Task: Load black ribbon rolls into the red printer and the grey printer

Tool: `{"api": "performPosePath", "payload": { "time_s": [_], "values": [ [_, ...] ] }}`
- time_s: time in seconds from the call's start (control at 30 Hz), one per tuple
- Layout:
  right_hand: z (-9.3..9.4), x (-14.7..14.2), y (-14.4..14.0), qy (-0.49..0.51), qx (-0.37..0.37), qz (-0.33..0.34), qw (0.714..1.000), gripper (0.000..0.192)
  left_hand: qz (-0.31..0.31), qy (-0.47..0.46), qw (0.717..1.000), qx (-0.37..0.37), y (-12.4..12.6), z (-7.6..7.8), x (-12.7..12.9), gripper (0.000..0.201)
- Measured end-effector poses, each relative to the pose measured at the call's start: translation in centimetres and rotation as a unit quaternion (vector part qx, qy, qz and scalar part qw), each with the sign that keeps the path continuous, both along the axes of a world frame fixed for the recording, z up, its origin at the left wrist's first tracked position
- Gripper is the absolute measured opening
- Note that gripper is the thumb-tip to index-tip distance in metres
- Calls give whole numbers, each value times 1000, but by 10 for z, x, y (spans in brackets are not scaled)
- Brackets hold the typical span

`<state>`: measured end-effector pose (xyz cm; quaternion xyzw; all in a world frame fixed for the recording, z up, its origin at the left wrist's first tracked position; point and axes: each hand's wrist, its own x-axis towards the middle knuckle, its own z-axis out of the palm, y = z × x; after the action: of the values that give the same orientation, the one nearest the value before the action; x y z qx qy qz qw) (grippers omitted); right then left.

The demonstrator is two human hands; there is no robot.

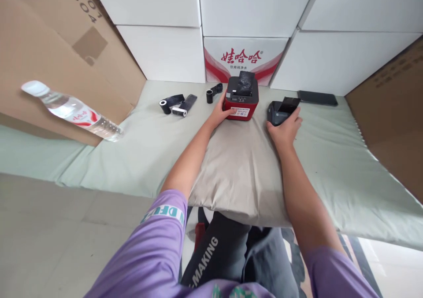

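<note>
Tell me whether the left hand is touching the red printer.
Touching. The head view shows the left hand laid against the near left side of the red printer, fingers on its front edge with no gap. The right hand rests on the dark device beside it.

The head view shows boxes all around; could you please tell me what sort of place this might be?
Probably a storeroom or makeshift packing corner: stacked white cartons and brown cardboard boxes wall in a cloth-covered surface, where the left hand grips a small red printer beside black ribbon rolls.
</note>
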<state>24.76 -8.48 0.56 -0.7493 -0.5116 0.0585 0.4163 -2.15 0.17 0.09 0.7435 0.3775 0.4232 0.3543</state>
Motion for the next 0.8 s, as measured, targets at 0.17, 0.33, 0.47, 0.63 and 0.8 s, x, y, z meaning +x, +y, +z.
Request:
{"api": "performPosePath", "payload": {
  "time_s": [0.17, 0.33, 0.47, 0.63, 0.8],
  "values": [
    [23, -9, -51, -37, 16, 30, 999, 131, 6, -86, 995, -55, 3, -5, 2, 112],
    [25, -54, -113, -20, 9, 110, 994, 131, -8, -111, 992, -59, 17, -7, 1, 108],
    [9, -93, -126, 7, -18, 128, 992, 123, 89, -153, 983, -47, 6, 11, -3, 77],
    [-2, -113, -130, 11, -20, 123, 992, 121, 195, -58, 979, -2, -72, 26, -2, 27],
    [-6, -88, -121, 66, -19, 172, 983, 139, 109, 162, 981, -11, -137, 21, -10, 43]
  ]
}}
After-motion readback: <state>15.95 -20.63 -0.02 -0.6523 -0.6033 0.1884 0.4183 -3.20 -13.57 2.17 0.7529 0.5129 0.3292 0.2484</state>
